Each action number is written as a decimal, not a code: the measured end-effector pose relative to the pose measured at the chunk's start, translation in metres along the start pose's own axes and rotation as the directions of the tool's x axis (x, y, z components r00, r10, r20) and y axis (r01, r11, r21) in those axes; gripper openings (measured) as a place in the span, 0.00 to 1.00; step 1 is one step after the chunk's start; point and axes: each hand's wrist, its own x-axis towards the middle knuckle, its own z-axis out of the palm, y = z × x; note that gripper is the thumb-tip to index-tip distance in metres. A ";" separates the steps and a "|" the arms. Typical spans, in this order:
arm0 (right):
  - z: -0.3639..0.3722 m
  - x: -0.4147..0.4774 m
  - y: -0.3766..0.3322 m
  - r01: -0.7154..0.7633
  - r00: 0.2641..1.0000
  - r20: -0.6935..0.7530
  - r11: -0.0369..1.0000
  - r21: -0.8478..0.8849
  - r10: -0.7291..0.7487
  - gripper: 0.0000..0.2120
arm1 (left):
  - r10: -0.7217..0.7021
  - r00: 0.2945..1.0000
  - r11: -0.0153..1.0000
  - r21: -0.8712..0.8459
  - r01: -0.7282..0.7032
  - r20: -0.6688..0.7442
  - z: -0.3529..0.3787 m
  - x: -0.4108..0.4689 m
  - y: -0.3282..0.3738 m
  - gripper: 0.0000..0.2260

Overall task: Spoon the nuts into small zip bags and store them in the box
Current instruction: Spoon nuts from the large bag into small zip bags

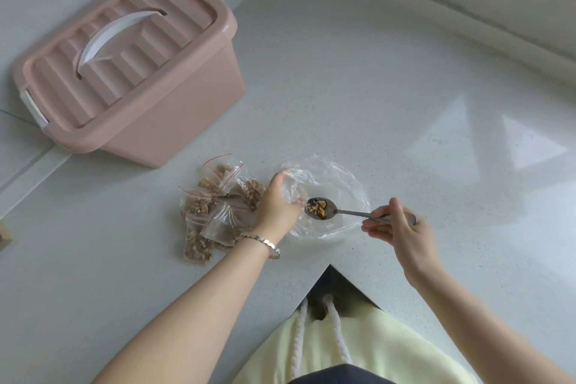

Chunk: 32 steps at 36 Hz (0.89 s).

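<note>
Starting from the left, the pink plastic box with the white handle (124, 62) stands on the white worktop (405, 134), lid on. Near it lies a pile of small filled clear zip bags with red strips (215, 209). The left hand (276, 206) pinches an open small clear bag (291, 188), its grip clamped on the mouth. The right hand (396, 224) has its grip clamped on the handle of the metal spoon (322, 208), which carries brown nut pieces (318, 207) over a large crumpled clear bag (336, 196). I think the mouth should be held wide and the spoon tipped slowly.
</note>
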 end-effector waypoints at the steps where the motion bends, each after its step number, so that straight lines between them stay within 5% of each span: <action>1: 0.001 0.000 0.001 -0.003 1.000 0.002 1.000 0.003 0.003 0.19 | -0.001 1.000 1.000 -0.012 0.001 0.001 0.000 0.000 -0.001 0.26; 6: 0.003 0.000 0.006 -0.052 0.999 0.012 0.998 0.037 0.052 0.19 | -0.020 1.000 1.000 0.019 0.020 -0.007 0.003 0.002 -0.002 0.15; 18: -0.019 0.001 0.008 -0.174 0.985 0.046 0.934 0.312 0.168 0.20 | 0.019 0.999 0.998 0.060 -0.018 -0.026 0.008 0.011 0.016 0.16; 26: -0.027 0.002 -0.005 -0.059 0.998 -0.015 0.949 0.310 0.067 0.21 | 0.009 0.999 0.999 -0.041 -0.011 -0.042 0.013 0.016 0.024 0.18; 32: -0.028 -0.001 -0.021 0.087 0.993 -0.106 0.954 0.286 -0.059 0.22 | 0.098 0.991 0.984 -0.155 -0.083 0.093 0.018 0.013 0.039 0.20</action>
